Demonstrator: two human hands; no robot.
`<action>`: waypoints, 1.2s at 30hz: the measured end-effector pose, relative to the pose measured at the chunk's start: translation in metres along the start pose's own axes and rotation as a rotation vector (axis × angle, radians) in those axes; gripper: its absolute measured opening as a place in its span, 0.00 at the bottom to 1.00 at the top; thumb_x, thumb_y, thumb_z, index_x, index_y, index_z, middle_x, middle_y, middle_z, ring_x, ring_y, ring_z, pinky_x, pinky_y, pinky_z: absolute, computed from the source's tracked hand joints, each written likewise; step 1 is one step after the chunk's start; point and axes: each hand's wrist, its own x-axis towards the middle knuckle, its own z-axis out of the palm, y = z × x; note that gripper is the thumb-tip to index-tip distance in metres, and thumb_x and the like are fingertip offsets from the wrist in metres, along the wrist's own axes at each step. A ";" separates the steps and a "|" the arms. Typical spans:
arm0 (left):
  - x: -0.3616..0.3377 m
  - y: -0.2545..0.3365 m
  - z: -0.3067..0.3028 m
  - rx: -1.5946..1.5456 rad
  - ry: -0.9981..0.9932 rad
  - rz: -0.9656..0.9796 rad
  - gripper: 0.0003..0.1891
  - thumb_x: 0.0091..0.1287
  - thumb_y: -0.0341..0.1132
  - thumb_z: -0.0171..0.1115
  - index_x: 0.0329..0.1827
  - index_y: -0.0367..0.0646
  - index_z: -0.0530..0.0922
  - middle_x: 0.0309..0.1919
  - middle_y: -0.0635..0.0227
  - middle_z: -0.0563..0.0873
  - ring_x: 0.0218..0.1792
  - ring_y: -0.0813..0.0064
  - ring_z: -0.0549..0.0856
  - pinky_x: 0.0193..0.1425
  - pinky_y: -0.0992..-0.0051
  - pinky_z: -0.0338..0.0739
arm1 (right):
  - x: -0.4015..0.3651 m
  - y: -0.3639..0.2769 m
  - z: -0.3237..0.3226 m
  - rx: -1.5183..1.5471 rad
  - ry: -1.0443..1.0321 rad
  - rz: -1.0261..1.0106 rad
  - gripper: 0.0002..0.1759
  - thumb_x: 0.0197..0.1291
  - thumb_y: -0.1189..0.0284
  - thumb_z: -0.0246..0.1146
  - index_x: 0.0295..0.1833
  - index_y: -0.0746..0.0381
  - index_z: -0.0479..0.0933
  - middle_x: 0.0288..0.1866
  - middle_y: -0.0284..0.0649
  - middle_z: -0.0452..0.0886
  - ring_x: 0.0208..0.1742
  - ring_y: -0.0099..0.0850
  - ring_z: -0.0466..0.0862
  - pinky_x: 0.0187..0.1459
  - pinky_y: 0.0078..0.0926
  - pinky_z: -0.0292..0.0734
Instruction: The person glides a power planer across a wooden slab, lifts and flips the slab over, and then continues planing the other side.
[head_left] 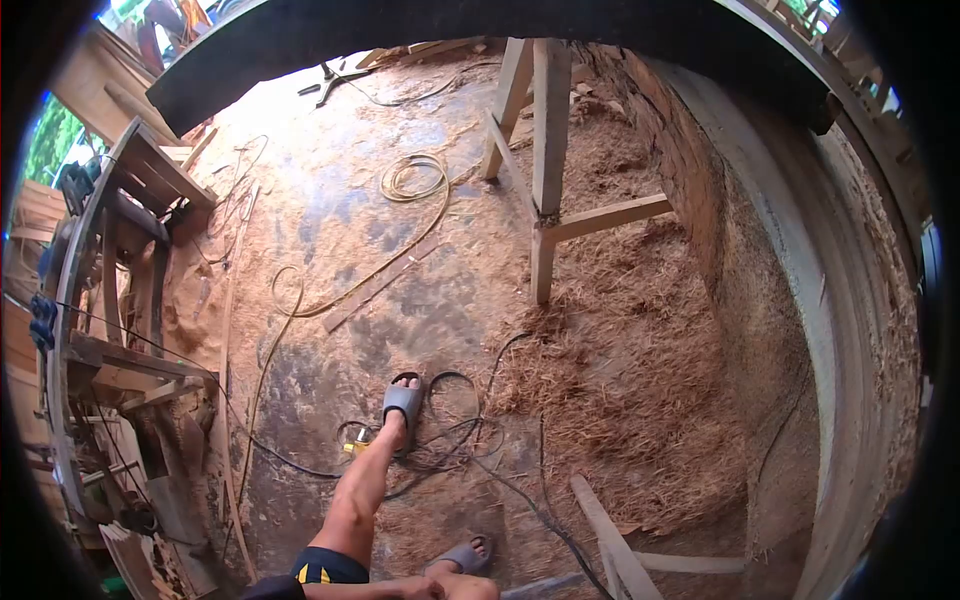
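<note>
At the bottom edge a bare forearm reaches in from the left, and my left hand (425,588) is partly cut off beside bare skin of a leg. Its fingers are too hidden to tell how they are held. My right hand is not in view. One leg stretches forward, with a grey sandal (403,400) on its foot. A second grey sandal (465,555) shows lower down. Black cables (440,455) and a small yellow object (355,445) lie around the forward foot.
A wooden trestle (548,140) stands ahead under a large dark slab (400,40). Wood shavings (640,400) cover the floor at right, beside a long timber piece (790,260). A coiled hose (415,180) lies ahead. A wooden frame (130,350) stands left; another trestle (610,535) is lower right.
</note>
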 end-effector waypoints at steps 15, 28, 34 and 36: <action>-0.004 -0.028 0.003 -0.055 0.025 0.047 0.14 0.68 0.47 0.67 0.39 0.43 0.88 0.31 0.63 0.89 0.33 0.69 0.88 0.41 0.63 0.82 | -0.012 0.011 0.002 -0.069 0.059 0.026 0.07 0.66 0.74 0.69 0.46 0.66 0.84 0.40 0.48 0.86 0.42 0.43 0.87 0.47 0.39 0.83; -0.178 0.367 -0.318 -0.514 0.887 0.093 0.23 0.77 0.55 0.51 0.33 0.46 0.78 0.24 0.68 0.81 0.24 0.72 0.77 0.31 0.69 0.71 | 0.042 -0.059 -0.058 -0.260 0.480 0.042 0.14 0.66 0.69 0.70 0.52 0.65 0.83 0.50 0.47 0.87 0.51 0.47 0.85 0.58 0.45 0.78; -0.260 0.566 -0.419 -0.818 0.743 0.533 0.43 0.76 0.71 0.42 0.78 0.44 0.67 0.69 0.59 0.80 0.61 0.65 0.84 0.68 0.57 0.78 | 0.047 -0.056 -0.050 -0.242 0.611 0.350 0.13 0.70 0.73 0.66 0.53 0.70 0.81 0.53 0.50 0.85 0.57 0.50 0.83 0.62 0.49 0.74; -0.254 0.588 -0.427 -0.702 0.793 0.502 0.41 0.75 0.65 0.54 0.77 0.39 0.67 0.67 0.58 0.80 0.61 0.65 0.83 0.68 0.62 0.79 | 0.051 -0.057 -0.050 -0.255 0.621 0.363 0.12 0.69 0.73 0.67 0.52 0.69 0.81 0.51 0.50 0.86 0.55 0.49 0.84 0.59 0.46 0.77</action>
